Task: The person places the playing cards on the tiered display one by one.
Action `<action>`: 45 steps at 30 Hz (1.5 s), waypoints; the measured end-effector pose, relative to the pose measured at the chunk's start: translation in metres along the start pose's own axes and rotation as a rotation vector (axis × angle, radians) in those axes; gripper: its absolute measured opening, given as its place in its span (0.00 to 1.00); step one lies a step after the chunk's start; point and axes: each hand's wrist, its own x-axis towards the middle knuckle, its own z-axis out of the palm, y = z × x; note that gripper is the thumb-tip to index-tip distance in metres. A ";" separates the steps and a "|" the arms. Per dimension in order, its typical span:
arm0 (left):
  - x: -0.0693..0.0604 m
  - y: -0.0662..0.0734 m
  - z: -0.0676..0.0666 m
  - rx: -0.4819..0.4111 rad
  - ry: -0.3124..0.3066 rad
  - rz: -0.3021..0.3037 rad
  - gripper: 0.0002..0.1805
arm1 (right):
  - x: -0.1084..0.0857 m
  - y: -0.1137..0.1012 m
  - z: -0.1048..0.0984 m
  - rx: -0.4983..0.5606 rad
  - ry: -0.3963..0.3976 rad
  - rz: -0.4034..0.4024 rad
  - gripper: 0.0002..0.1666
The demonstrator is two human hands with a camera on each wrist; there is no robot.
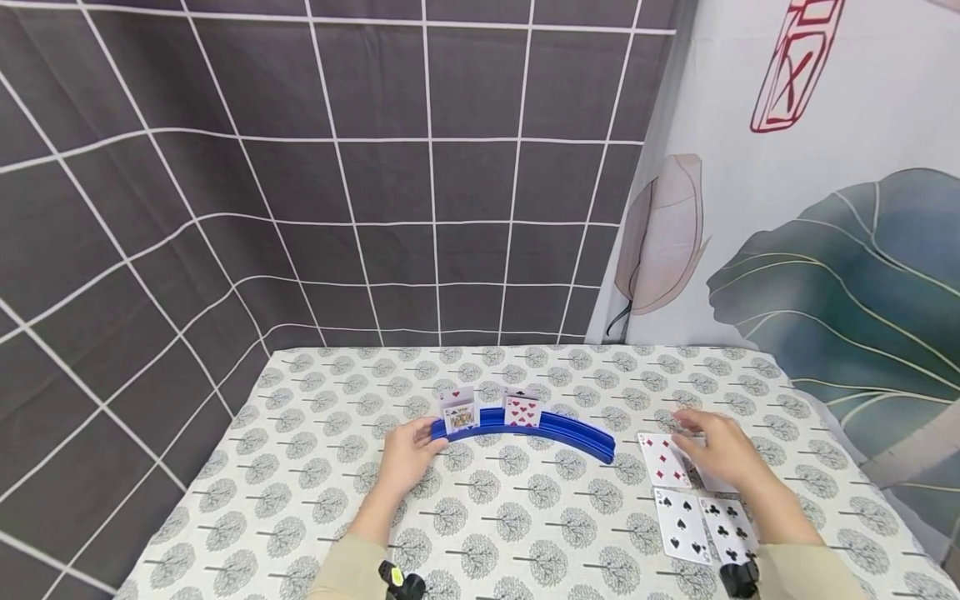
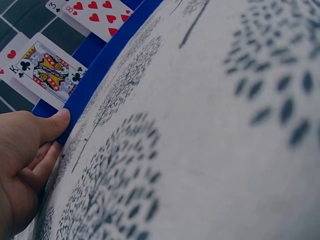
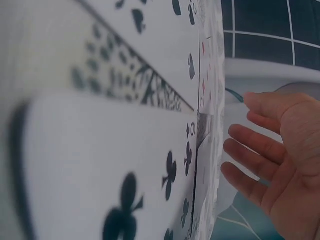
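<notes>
A curved blue playing-card holder lies on the table, and my left hand pinches its left end, thumb on the front side. In it stand a king of clubs with a heart card behind, and an eight of hearts with a three of clubs behind. My right hand hovers over cards at the right, fingers loosely bent and holding nothing. Below it are a diamond card, a five of spades, a six of clubs and a mostly covered card.
A tree-patterned cloth covers the table. Behind it hangs a dark curtain with white grid lines. A pale curtain with leaf drawings hangs at the right.
</notes>
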 end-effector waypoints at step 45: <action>0.001 -0.002 0.002 -0.012 0.003 -0.001 0.22 | -0.013 0.022 -0.018 -0.082 -0.082 0.175 0.44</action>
